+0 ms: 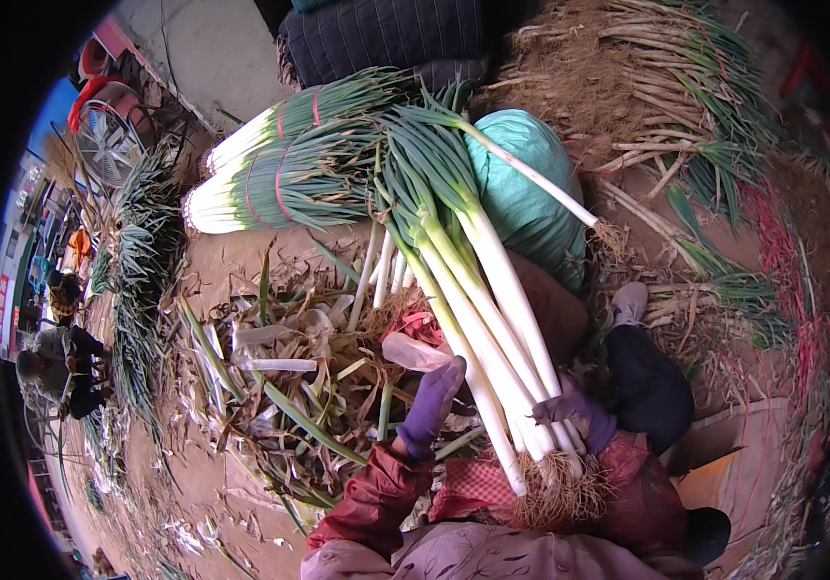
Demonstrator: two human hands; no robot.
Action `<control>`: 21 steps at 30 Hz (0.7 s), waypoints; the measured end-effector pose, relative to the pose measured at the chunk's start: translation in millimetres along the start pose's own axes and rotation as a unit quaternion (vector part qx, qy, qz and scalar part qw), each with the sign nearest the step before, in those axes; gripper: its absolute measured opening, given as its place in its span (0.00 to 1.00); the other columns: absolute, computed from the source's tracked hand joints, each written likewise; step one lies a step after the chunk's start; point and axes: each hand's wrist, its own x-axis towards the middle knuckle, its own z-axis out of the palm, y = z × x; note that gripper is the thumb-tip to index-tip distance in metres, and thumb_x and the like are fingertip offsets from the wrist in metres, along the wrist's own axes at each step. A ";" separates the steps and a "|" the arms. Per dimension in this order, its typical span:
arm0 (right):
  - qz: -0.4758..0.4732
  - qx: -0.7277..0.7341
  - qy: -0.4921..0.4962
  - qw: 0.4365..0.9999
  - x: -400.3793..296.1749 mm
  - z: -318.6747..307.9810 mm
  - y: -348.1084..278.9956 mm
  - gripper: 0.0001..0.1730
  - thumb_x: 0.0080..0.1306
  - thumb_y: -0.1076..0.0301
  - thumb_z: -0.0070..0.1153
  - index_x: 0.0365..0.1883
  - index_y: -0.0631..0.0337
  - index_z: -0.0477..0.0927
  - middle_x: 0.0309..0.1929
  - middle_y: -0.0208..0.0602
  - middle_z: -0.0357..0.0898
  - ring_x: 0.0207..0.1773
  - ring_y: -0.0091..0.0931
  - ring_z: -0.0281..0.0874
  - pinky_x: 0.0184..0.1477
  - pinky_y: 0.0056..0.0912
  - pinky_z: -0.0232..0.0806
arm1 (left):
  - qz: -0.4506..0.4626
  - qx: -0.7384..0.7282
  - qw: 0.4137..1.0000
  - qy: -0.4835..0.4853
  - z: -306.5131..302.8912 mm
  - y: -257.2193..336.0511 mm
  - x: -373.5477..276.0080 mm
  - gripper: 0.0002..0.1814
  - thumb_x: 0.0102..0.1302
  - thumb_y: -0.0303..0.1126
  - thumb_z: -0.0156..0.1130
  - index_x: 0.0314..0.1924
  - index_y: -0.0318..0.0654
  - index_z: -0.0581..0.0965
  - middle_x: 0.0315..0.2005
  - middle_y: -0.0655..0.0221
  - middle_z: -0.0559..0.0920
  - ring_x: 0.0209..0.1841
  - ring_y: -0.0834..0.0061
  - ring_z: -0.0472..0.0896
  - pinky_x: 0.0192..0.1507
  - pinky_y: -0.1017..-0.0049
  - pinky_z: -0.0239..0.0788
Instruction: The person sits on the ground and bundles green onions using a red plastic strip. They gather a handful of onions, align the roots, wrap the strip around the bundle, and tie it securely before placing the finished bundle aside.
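Several long green onions [484, 333] lie slantwise across my lap, white stalks and roots towards me, green leaves on a teal cloth-covered bundle [527, 181]. My right hand [578, 419], in a purple glove, lies at their white lower ends with its fingers curled round some stalks. My left hand [431, 406], also in a purple glove, is at the left side of the stalks, with a pale strip of peel [415, 353] at its fingertips; whether it grips the peel I cannot tell. One loose green onion [531, 177] rests on top of the teal bundle.
Tied green onion bundles [277, 181] lie at the upper left. Peeled skins and leaves [313, 377] litter the ground left of me. Unpeeled green onions [676, 94] are piled at the upper right, near red twine [784, 268]. A fan [107, 141] and another person [60, 370] are farther left.
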 end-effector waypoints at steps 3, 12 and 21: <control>-0.152 -0.104 -0.011 0.983 -0.3 -1.0 13.2 0.40 0.54 0.79 0.58 0.65 0.74 0.57 0.47 0.55 0.78 0.49 0.38 0.81 0.55 0.38 0.73 | -0.109 -0.142 0.983 0.040 17.2 -2.6 37.7 0.20 0.76 0.43 0.42 0.50 0.30 0.69 0.39 0.64 0.76 0.39 0.77 0.73 0.43 0.75 0.66; -0.123 -0.277 0.023 0.953 -92.5 137.4 -52.2 0.48 0.48 0.75 0.67 0.67 0.67 0.57 0.46 0.47 0.78 0.46 0.31 0.81 0.51 0.34 0.74 | -0.074 -0.534 0.841 -0.030 73.9 69.4 -3.3 0.29 0.72 0.50 0.50 0.61 0.34 0.66 0.54 0.57 0.76 0.52 0.65 0.79 0.54 0.66 0.73; -0.177 -0.539 0.130 0.813 -213.4 135.5 21.2 0.61 0.46 0.60 0.75 0.71 0.67 0.50 0.59 0.47 0.69 0.61 0.33 0.69 0.61 0.33 0.63 | -0.076 -0.795 0.585 -0.141 116.7 2.3 -6.1 0.29 0.70 0.51 0.53 0.63 0.39 0.69 0.59 0.56 0.74 0.58 0.53 0.75 0.61 0.51 0.67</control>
